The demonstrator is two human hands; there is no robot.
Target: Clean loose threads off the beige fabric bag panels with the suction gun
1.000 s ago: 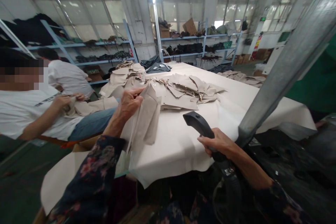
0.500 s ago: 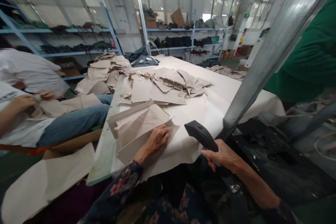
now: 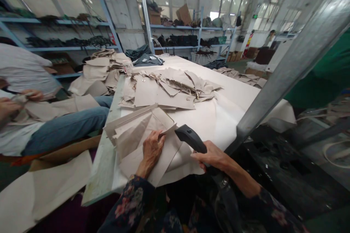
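Note:
My left hand (image 3: pixel 153 149) is closed on the edge of a beige fabric piece (image 3: pixel 166 156), its thumb and fingers pinched together. The piece belongs to a loose stack of beige fabric (image 3: pixel 133 134) at the table's near left corner. Wrapped in my right hand (image 3: pixel 210 154) is a black curved hose nozzle (image 3: pixel 190 136), its flat mouth pointing left, close to the fabric's right edge. A dark hose runs down from it toward my lap. Behind the stack lies a pile of beige pieces with metal zippers (image 3: pixel 175 87).
A slanted metal post (image 3: pixel 276 87) rises at the table's right, beside a black machine surface (image 3: pixel 290 160). On the left a co-worker's jeans-clad leg (image 3: pixel 68 123) reaches near the table edge, beside more beige stacks (image 3: pixel 95 69). Blue shelves (image 3: pixel 175 27) line the back.
My right hand has brought the nozzle left, nearer the fabric. My left hand has shifted left and toward me on the piece. The view has turned slightly right.

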